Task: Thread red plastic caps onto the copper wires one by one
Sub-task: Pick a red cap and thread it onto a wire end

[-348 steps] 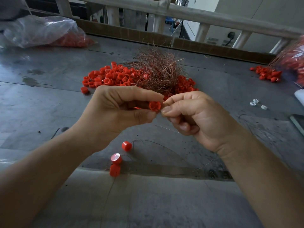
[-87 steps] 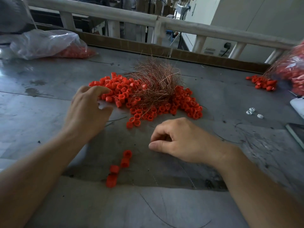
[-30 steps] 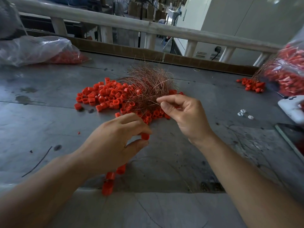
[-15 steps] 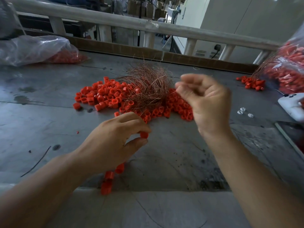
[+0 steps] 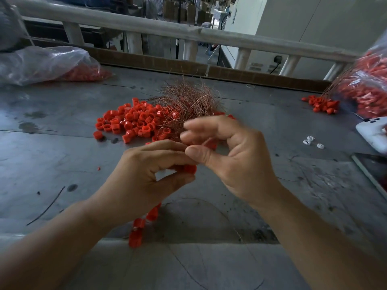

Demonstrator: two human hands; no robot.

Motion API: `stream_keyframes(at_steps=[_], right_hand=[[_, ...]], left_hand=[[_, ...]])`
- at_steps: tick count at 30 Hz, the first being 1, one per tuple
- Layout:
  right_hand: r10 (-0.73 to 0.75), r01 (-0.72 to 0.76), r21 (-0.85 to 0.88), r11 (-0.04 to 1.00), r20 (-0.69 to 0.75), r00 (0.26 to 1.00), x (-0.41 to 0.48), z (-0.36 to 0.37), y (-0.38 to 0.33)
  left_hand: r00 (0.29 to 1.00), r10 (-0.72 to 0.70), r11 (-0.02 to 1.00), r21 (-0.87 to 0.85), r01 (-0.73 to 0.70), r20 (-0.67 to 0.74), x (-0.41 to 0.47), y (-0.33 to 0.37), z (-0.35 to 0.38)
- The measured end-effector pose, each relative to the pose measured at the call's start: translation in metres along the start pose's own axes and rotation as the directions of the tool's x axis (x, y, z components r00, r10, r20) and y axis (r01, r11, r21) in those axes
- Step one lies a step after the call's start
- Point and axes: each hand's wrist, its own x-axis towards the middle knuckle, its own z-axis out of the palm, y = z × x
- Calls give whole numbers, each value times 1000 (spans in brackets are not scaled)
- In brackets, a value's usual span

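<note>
Red caps, loose: we cannot count the main heap of red ring-shaped plastic caps [image 5: 129, 122] because there are far too many. One stray red cap [image 5: 98, 135] sits just beside its left edge. A smaller cluster of red caps [image 5: 322, 104] lies well apart at the far right.
Copper: one tangled bundle of thin copper wires [image 5: 186, 101] rests on the right part of the heap, on the grey metal table [image 5: 52, 164].
Strung caps: we count three red caps in a row [image 5: 139, 222] on the table below the left wrist. The wire through them is too thin to make out.
Left hand [image 5: 144, 178]: the fingers are curled, and forefinger and thumb pinch a single red plastic cap [image 5: 190, 169], held above the table in front of the heap.
Right hand [image 5: 238, 164]: the fingers are half curled and blurred, with the thumb tip just beside the left forefinger, above the held cap. We cannot tell whether it grips a wire.
Bags: we count two clear plastic bags of red caps, one at the far left [image 5: 48, 63] and one at the far right [image 5: 368, 84].
White bits: three small white pieces [image 5: 312, 142] lie near the right edge.
Other: one white device [image 5: 370, 130] and one dark flat slab [image 5: 372, 170] are at the right, and one pale railing [image 5: 167, 32] runs behind the table.
</note>
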Motion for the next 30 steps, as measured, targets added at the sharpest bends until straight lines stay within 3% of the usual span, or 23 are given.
stream_keyframes(at_steps=[5,14,19,25,30], right_hand=[[172,-173,-6,985,116,978,2,-4,4],[73,-69,-213,975,11,997,4,-11,8],[92,-90,-230,969,1,996,3,-8,7],[-49,22,-345,938,-68,997,1,-4,5],[6,-42,-246,968,-143,990,4,-18,2]], left_hand=[[975,-145,956,-278,94,-168,2,0,-7],[890,-377,794,-584,168,-257,4,-5,-11],[911,-375,793,-568,219,-173,3,-4,-9],[895,-424,752,-605,261,-141,4,-2,-2],[890,-436,797,-519,311,-137,4,-2,-1]])
